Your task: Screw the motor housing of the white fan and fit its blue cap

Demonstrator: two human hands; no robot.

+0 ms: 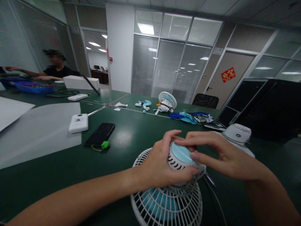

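Observation:
A small white fan (164, 204) with light blue blades inside its cage lies face down on the green table, close in front of me. My left hand (162, 160) wraps round the white motor housing at its back, thumb along the near side. On top of that housing sits a light blue round cap (182, 153). My right hand (216, 153) touches the cap's right edge with thumb and fingertips; its other fingers are partly hidden behind. A thin cable (217, 201) runs down to the right of the fan.
Left lie a black phone (100, 134) with a green charm and a white power bank (78, 123). Further back stands another fan (166, 102), near blue gloves (177, 115). A white fan part (237, 135) and black computer case (263, 106) stand right. A person (57, 67) sits far left.

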